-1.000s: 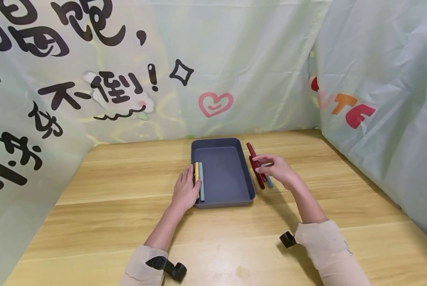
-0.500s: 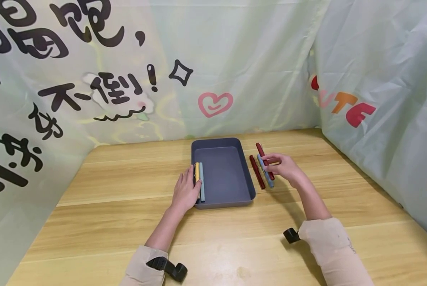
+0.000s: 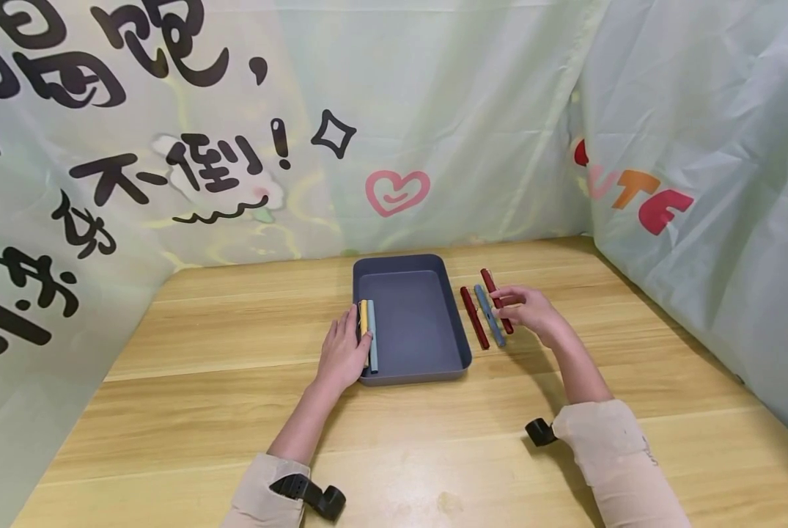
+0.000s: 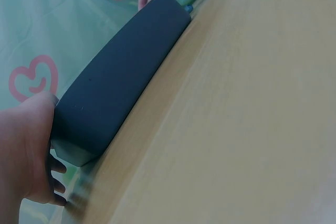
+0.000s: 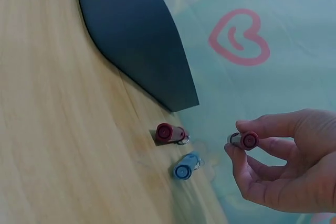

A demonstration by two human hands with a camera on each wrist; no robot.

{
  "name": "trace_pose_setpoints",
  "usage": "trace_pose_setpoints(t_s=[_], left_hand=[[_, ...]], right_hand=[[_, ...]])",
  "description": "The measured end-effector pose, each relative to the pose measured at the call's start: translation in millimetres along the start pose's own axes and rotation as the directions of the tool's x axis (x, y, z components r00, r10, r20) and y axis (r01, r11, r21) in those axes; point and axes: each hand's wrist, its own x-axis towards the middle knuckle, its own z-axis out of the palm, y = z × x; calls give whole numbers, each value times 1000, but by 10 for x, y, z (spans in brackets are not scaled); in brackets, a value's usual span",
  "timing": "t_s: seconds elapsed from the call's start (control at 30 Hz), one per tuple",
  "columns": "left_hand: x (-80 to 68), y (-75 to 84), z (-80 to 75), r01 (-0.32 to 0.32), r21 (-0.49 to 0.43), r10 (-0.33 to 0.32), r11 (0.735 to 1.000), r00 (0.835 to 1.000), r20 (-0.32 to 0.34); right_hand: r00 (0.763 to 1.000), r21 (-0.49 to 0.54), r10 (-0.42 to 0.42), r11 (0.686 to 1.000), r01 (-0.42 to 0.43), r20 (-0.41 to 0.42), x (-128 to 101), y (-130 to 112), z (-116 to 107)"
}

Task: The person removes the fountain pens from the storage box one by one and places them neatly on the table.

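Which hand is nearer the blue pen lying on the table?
Right. The right hand pinches a dark red pen just right of the blue pen; the left hand is across the tray, at its left wall.

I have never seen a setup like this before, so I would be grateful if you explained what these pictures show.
There is no machine at work here, just a person's two bare hands. The wide view comes from a camera worn on the head, looking forward and down; the other two views come from cameras on each wrist. On the table stands a grey tray, with a yellow pen and a light blue pen lying inside its left edge. The left hand holds that edge. Right of the tray lie a dark red pen and a blue pen. The right hand pinches a second red pen.
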Motion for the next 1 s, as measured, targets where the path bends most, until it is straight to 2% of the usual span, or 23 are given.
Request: trace_pose_setpoints(t_s=[1.0], left_hand=[[-3,-7,-2,4,5,-4,1000,1000,13]], right_hand=[[999,-25,40,999,-41,-32,79,266,-76]])
